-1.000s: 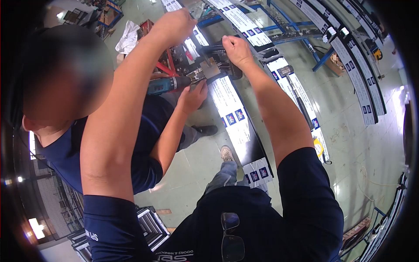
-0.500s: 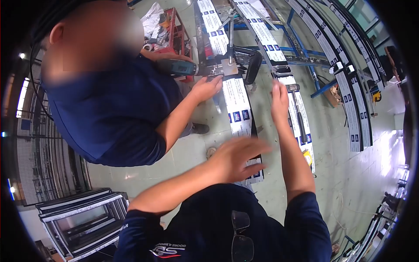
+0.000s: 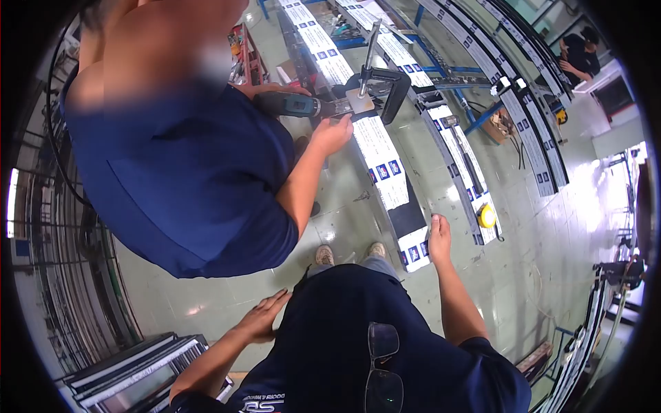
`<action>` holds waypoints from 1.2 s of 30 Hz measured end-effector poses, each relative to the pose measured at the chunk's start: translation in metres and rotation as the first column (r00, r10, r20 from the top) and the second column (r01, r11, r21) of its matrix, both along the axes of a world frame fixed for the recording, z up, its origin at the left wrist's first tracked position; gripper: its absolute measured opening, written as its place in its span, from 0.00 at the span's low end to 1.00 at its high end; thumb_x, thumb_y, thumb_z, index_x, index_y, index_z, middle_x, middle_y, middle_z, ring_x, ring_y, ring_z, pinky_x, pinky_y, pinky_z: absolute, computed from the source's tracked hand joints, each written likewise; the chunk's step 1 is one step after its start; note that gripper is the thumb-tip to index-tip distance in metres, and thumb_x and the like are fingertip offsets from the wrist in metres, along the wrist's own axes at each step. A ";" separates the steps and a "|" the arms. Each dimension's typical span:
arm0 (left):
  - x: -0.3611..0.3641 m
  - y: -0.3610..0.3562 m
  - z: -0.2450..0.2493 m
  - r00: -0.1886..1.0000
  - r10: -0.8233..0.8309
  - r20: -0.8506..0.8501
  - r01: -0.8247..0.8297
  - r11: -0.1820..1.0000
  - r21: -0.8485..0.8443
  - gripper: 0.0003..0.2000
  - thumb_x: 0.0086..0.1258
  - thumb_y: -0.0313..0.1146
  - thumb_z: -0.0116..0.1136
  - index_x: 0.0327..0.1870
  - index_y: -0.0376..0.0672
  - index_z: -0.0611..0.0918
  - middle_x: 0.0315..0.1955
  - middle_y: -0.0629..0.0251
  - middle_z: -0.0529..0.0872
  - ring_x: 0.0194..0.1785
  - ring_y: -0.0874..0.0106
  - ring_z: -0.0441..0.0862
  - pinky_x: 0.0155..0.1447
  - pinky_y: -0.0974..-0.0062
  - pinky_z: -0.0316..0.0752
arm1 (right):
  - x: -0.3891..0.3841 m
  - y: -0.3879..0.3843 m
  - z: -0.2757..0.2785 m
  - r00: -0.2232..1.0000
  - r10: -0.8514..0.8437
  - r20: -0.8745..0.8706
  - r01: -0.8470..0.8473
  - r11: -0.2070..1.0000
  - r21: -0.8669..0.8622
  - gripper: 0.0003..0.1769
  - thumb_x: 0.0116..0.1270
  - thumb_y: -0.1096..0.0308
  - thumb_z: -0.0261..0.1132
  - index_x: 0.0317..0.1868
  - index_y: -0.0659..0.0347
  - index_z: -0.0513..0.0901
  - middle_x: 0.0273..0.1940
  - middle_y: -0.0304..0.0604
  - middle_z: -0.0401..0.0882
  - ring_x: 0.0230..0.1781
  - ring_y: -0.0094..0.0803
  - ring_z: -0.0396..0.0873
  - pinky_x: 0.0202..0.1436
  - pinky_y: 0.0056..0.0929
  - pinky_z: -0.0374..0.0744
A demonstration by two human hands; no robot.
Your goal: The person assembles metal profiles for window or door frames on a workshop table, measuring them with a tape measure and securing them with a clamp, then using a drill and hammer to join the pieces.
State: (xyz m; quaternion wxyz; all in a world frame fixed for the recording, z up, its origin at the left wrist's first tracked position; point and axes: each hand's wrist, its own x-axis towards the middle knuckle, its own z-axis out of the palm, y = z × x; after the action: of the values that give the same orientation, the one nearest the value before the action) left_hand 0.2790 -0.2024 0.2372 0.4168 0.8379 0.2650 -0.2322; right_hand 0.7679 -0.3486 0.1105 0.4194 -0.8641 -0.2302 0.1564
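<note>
My left hand [image 3: 264, 321] is low beside my left hip, fingers stretched out and nothing in it. My right hand [image 3: 439, 239] has its fingers curled together right at the near end of a long frame profile [image 3: 385, 153] covered in white and blue printed film. Whatever those fingers may hold is hidden. Farther up that profile, a black clamp [image 3: 392, 96] presses on a small square plate [image 3: 359, 101]. A co-worker on the left points a teal power drill [image 3: 292, 104] at the plate, with the other hand [image 3: 333, 134] beside it.
A second filmed profile [image 3: 449, 131] bears a hammer [image 3: 471, 168] and a yellow tape measure [image 3: 486, 216]. More profiles [image 3: 527, 124] lie on blue stands to the right. Stacked frames [image 3: 138, 375] fill the lower left. Another person [image 3: 580, 55] is at the far right.
My left hand has dropped from over the near profile to my side. My right hand has come down toward the profile's near end. The view has shifted, showing my feet.
</note>
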 end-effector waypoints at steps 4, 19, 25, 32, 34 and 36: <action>-0.060 -0.013 -0.047 0.978 0.043 0.202 -0.010 0.987 -0.161 0.46 0.64 0.38 0.68 0.80 0.39 0.53 0.79 0.43 0.51 0.81 0.47 0.52 0.81 0.59 0.54 | -0.006 0.000 -0.005 0.996 -0.077 0.051 0.080 0.995 -0.058 0.25 0.82 0.51 0.48 0.51 0.67 0.80 0.50 0.63 0.79 0.55 0.56 0.76 0.62 0.43 0.73; -0.077 0.024 -0.091 0.916 -0.304 0.261 0.270 0.949 0.160 0.34 0.71 0.39 0.57 0.75 0.38 0.59 0.73 0.46 0.58 0.74 0.51 0.59 0.76 0.55 0.60 | -0.017 0.015 0.010 0.972 -0.142 0.185 0.180 0.962 -0.206 0.24 0.80 0.49 0.47 0.47 0.61 0.80 0.48 0.61 0.80 0.53 0.58 0.77 0.58 0.50 0.74; -0.054 0.049 -0.087 0.914 -0.334 0.232 0.291 0.936 0.198 0.29 0.72 0.38 0.54 0.72 0.40 0.63 0.70 0.49 0.63 0.71 0.53 0.64 0.73 0.54 0.63 | -0.020 0.016 0.012 0.965 -0.188 0.184 0.232 0.938 -0.259 0.22 0.80 0.50 0.47 0.48 0.60 0.80 0.48 0.59 0.80 0.54 0.57 0.77 0.58 0.52 0.75; 0.091 0.142 -0.116 0.913 -0.337 0.230 0.196 0.856 0.478 0.24 0.74 0.37 0.50 0.69 0.41 0.68 0.67 0.52 0.69 0.66 0.55 0.71 0.69 0.52 0.67 | -0.023 0.022 0.007 0.955 -0.163 0.247 0.220 0.950 -0.221 0.22 0.80 0.51 0.48 0.48 0.60 0.81 0.47 0.59 0.80 0.51 0.57 0.78 0.57 0.52 0.75; 0.153 0.188 -0.129 0.915 -0.345 0.211 0.156 0.782 0.604 0.23 0.75 0.37 0.48 0.68 0.42 0.69 0.66 0.53 0.71 0.65 0.56 0.72 0.69 0.52 0.68 | -0.016 0.010 -0.011 0.929 -0.175 0.325 0.214 0.973 -0.088 0.18 0.78 0.54 0.53 0.49 0.60 0.81 0.47 0.58 0.80 0.51 0.56 0.78 0.57 0.50 0.75; 0.218 0.225 -0.142 0.919 -0.351 0.177 0.135 0.705 0.696 0.21 0.75 0.37 0.47 0.67 0.42 0.71 0.65 0.54 0.73 0.63 0.57 0.74 0.68 0.51 0.69 | -0.017 0.008 0.000 0.855 -0.244 0.458 0.282 0.959 -0.015 0.16 0.72 0.58 0.60 0.53 0.58 0.81 0.49 0.55 0.79 0.53 0.54 0.77 0.58 0.50 0.75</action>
State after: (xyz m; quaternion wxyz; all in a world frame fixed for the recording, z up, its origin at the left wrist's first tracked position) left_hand 0.4966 0.0224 0.0957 0.0869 0.9837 0.1508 -0.0461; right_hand 0.7513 -0.3402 0.1106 0.3361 -0.9163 -0.1942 -0.0982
